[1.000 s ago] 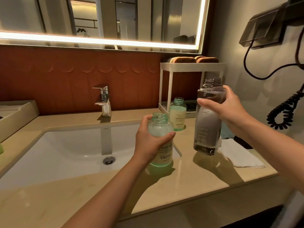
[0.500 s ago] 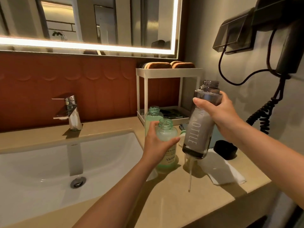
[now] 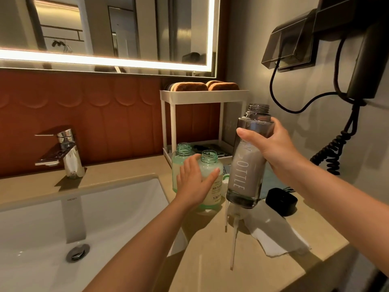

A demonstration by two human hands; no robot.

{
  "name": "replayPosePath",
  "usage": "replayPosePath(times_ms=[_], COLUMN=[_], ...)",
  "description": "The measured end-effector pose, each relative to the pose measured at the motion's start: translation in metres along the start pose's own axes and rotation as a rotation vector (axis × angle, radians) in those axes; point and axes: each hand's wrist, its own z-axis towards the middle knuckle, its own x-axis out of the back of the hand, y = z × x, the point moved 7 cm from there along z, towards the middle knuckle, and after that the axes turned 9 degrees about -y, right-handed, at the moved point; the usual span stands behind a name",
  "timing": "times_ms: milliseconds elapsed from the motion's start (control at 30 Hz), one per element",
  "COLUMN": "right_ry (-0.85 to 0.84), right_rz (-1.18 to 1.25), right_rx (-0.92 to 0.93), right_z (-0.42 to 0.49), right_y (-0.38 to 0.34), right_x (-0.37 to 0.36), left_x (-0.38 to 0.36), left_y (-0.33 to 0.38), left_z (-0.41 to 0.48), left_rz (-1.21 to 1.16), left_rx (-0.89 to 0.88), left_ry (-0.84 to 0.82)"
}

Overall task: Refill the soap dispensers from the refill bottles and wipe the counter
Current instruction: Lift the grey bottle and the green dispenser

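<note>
My right hand [image 3: 271, 148] grips a tall grey refill bottle [image 3: 246, 165], uncapped and held almost upright above the counter, its base over a white cloth. My left hand [image 3: 193, 182] wraps round a small green-tinted soap dispenser bottle [image 3: 211, 182], open at the neck, which stands on the beige counter [image 3: 263, 270]. A second open green dispenser bottle [image 3: 182, 159] stands just behind it. Two white pump tubes [image 3: 232, 245] lie on the counter below the grey bottle.
The white cloth [image 3: 271, 234] lies right of the tubes, a black cap [image 3: 281, 200] beyond it. A white two-tier rack [image 3: 202, 98] with brown sponges stands against the wall. The sink basin [image 3: 52, 228] and chrome tap [image 3: 65, 152] are at left. A wall hair dryer's coiled cord [image 3: 334, 152] hangs at right.
My left hand has carried the green dispenser bottle back towards the rack and set it on the counter beside the other. The grey bottle stayed raised in my right hand. My view swung right.
</note>
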Motion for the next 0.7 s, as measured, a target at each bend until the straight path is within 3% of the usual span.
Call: replayPosePath(times_ms=[67,200,267,333,500,700], right_ry=[0.001,0.013,0.019,0.017,0.006,-0.022], right_rz=[-0.001,-0.014,-0.023,-0.027,-0.032,-0.030], right_rx=[0.003,0.002,-0.004,-0.005,-0.009,0.007], right_z=[0.002,0.007,0.008,0.008,0.005,0.003], right_y=[-0.002,-0.004,-0.003,-0.003,0.002,0.001], right_x=[0.000,0.002,0.004,0.005,0.006,0.000], left_x=[0.006,0.041,0.054,0.057,0.041,0.037], left_y=[0.000,-0.006,-0.015,-0.028,-0.042,-0.056], left_z=[0.001,0.003,0.013,0.027,0.049,0.055], left_rz=[0.046,-0.041,0.013,0.013,-0.390,-0.382], left_rx=[-0.011,-0.016,0.040,0.104,0.160,0.204], left_ry=[0.049,0.352,0.401,0.306,-0.109,-0.186])
